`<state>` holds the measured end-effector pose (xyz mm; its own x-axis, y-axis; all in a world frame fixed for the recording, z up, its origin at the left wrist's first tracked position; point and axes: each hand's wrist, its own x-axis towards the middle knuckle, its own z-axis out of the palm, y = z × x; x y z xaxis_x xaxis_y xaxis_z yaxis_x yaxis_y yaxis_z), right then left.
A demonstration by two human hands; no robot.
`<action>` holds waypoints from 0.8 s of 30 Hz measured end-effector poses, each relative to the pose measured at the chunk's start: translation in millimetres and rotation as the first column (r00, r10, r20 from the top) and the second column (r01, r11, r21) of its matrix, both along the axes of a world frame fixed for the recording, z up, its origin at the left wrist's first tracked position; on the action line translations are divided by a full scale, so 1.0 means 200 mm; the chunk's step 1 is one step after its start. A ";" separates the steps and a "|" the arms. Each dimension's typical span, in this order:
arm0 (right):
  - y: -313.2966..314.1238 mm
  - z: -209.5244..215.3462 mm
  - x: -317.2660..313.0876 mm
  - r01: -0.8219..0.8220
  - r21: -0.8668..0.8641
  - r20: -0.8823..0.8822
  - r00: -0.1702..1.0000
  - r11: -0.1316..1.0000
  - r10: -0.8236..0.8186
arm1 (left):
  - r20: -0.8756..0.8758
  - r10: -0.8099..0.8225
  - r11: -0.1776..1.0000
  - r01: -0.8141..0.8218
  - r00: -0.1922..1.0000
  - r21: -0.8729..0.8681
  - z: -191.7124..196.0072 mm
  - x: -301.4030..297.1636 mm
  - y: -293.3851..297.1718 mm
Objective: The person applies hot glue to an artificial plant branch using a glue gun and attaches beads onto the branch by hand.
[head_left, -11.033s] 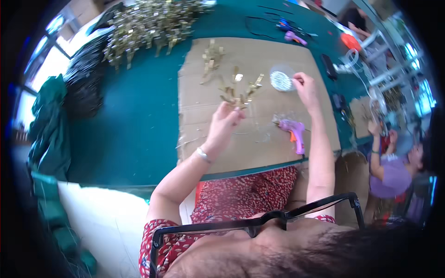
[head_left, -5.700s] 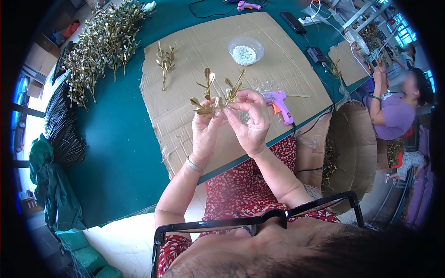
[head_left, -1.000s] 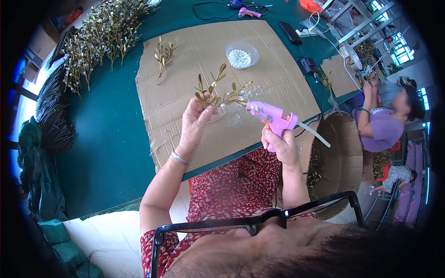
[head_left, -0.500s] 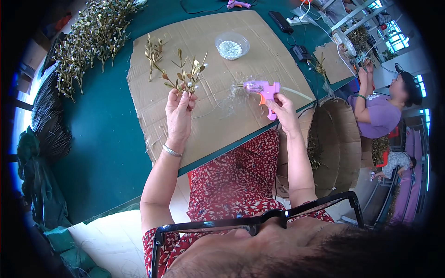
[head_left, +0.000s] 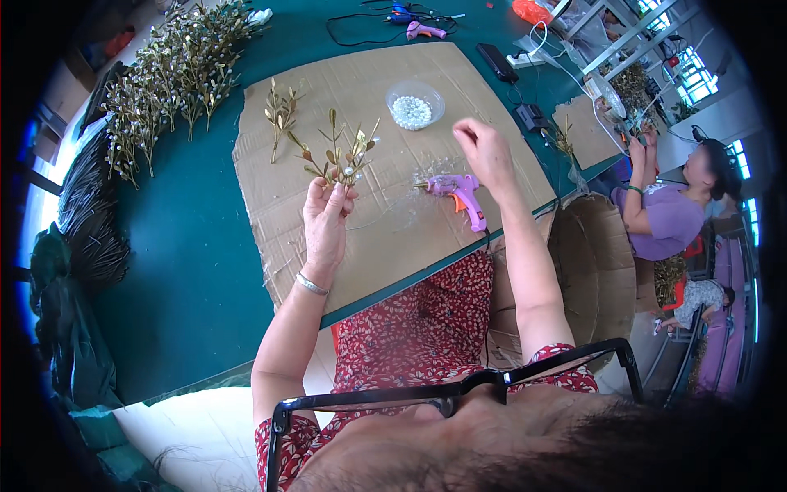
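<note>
My left hand (head_left: 326, 217) pinches the lower stems of a gold artificial leaf sprig (head_left: 336, 152), which carries a few white pearl beads. Over the cardboard, my right hand (head_left: 488, 156) is raised with loosely bent fingers and nothing visible in them. Below it lies a pink hot glue gun (head_left: 463, 190) with an orange trigger, its nozzle toward the left, apart from the hand. A clear plastic bowl (head_left: 438, 100) of white pearl beads (head_left: 411, 111) stands just beyond my right fingertips. Another gold sprig (head_left: 280, 115) rests on the cardboard at the left.
The cardboard sheet (head_left: 328, 78) lies on a green table (head_left: 180, 271). Finished-looking gold sprigs (head_left: 176, 74) are heaped far left, above dark stems (head_left: 92, 217). Glue strings cling near the gun. Another glue gun (head_left: 426, 31) and cables lie behind. A co-worker (head_left: 668, 205) sits at the right.
My right hand has let go of the glue gun, leaving it on the cardboard, and has risen toward the bead bowl. My left hand keeps holding the sprig. The view has shifted slightly.
</note>
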<state>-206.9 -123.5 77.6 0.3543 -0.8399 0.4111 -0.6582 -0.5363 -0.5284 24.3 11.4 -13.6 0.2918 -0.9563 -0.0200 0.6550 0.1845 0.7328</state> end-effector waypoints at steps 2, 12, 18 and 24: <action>-0.25 0.01 0.16 -0.105 0.057 -0.029 0.994 0.993 0.107 | -0.005 0.005 1.000 -0.005 1.000 -0.011 -0.01 0.01 0.01; -0.70 -0.25 0.44 -0.093 0.279 -0.501 0.835 0.956 0.228 | -0.002 0.043 0.998 -0.042 0.999 0.053 0.01 0.01 0.01; -0.59 -0.17 0.37 -0.224 0.514 0.174 0.972 0.828 0.155 | 0.033 0.027 0.998 -0.029 0.999 0.059 0.00 0.03 0.02; -0.06 -0.07 0.22 -0.739 0.489 0.868 0.463 0.464 -0.177 | 0.063 0.009 0.999 -0.012 0.998 0.048 -0.01 -0.03 0.00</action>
